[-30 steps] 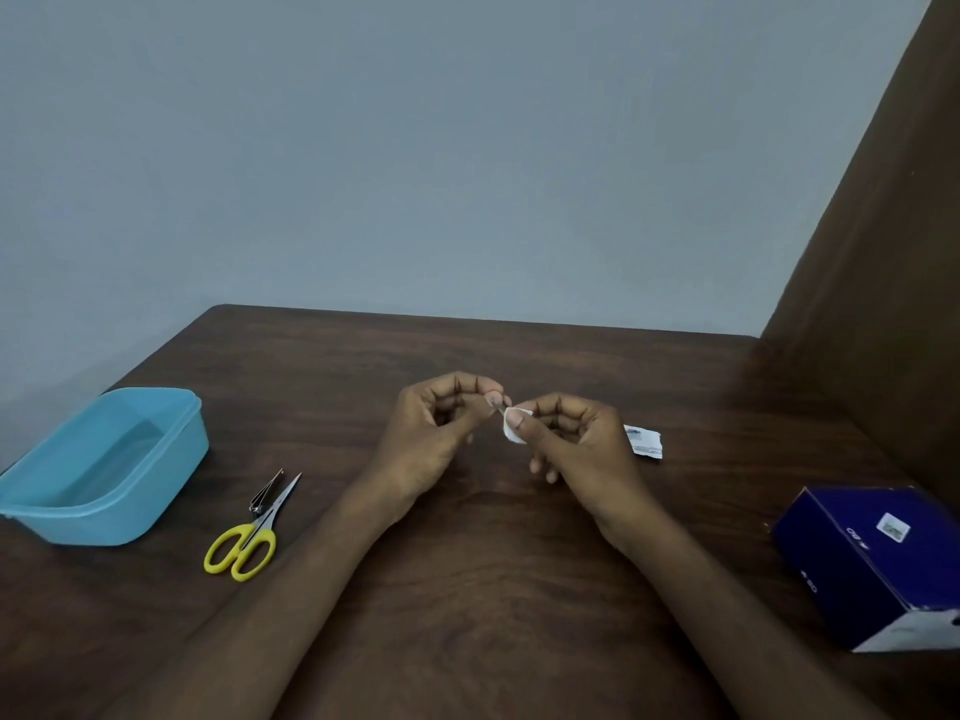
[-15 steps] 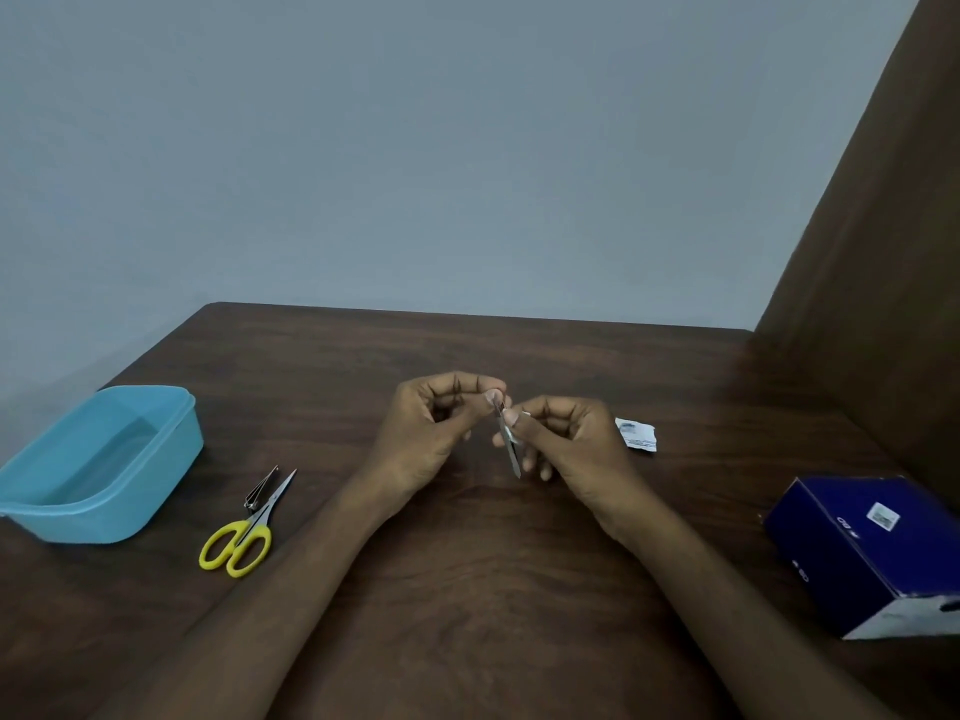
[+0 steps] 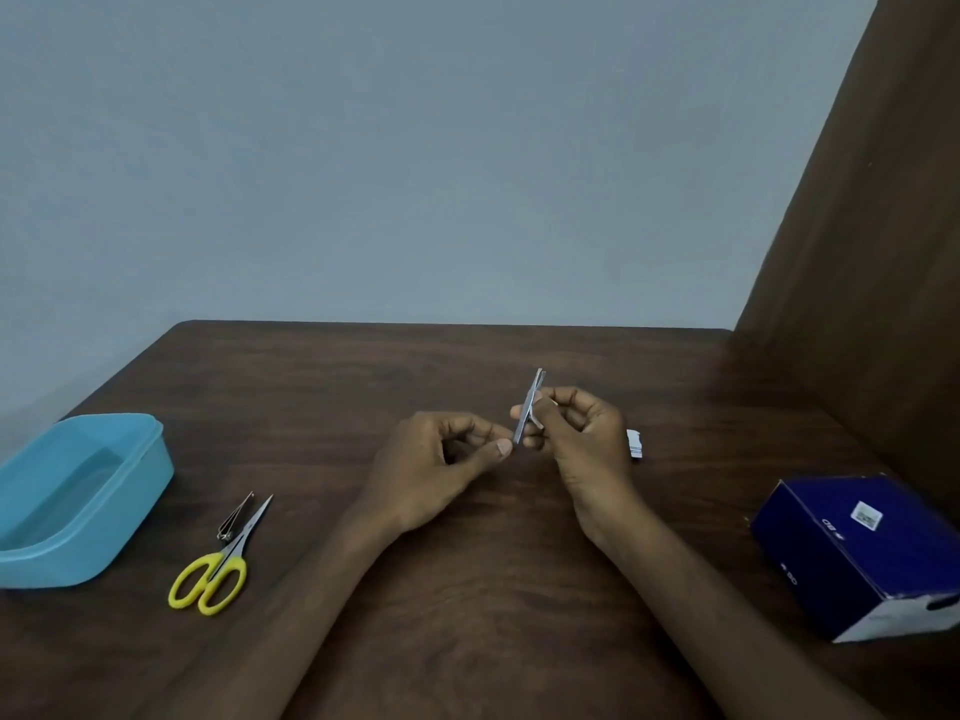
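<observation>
A thin silver strip (image 3: 529, 407), like a narrow foil packet, stands nearly upright above the middle of the dark wooden table (image 3: 467, 589). My right hand (image 3: 576, 439) pinches it around its middle between thumb and curled fingers, with a small white bit showing at the fingertips. My left hand (image 3: 441, 459) is just left of it, fingers curled, its thumb and forefinger tips meeting at the strip's lower end.
A torn white wrapper piece (image 3: 635, 444) lies behind my right hand. Yellow-handled scissors (image 3: 218, 563) and a small metal nail clipper (image 3: 236, 517) lie at the left, beside a light blue plastic tub (image 3: 78, 501). A dark blue box (image 3: 857, 553) sits at the right, near a brown wall panel.
The silver strip has swung from pointing down to standing upright in my right hand, which rose slightly. My left hand dropped a little and now meets the strip's lower end.
</observation>
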Motion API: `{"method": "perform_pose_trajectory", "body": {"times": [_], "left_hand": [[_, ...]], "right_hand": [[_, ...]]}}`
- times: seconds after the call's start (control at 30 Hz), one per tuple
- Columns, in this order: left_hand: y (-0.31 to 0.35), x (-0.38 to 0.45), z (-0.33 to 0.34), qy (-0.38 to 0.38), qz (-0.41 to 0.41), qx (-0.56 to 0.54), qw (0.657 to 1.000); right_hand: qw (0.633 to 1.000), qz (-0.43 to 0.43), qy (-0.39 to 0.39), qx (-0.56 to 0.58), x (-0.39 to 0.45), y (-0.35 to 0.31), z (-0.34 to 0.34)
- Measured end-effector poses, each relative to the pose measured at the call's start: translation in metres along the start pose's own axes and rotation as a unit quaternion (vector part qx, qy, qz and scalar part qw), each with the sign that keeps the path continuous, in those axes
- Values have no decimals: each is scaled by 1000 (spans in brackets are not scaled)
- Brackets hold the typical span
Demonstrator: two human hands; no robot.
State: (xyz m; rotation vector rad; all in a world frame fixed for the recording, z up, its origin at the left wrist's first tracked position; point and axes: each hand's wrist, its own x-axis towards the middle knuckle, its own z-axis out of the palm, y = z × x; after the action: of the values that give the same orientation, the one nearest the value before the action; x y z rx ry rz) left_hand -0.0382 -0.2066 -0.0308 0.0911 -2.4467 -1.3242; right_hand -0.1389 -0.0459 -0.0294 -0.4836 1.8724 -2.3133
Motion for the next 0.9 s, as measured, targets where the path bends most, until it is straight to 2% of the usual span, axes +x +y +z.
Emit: {"method": "perform_pose_trajectory", "body": {"times": [0.23, 0.4, 0.57, 0.77, 0.9], "left_hand": [[-2, 3, 1, 5, -4, -57, 998], [-1, 5, 1, 29, -19, -114, 993], [-3, 6, 0, 26, -22, -130, 991], [-5, 6, 0, 16, -22, -98, 995], [-5, 5, 0, 15, -18, -92, 995]], "right_hand": [[1000, -5, -10, -3, -4, -1, 3], [994, -41, 74, 64, -1, -9, -4], [988, -28, 84, 127, -3, -16, -7], [989, -58, 105, 87, -4, -18, -7], [992, -81, 84, 47, -6, -16, -5]]}}
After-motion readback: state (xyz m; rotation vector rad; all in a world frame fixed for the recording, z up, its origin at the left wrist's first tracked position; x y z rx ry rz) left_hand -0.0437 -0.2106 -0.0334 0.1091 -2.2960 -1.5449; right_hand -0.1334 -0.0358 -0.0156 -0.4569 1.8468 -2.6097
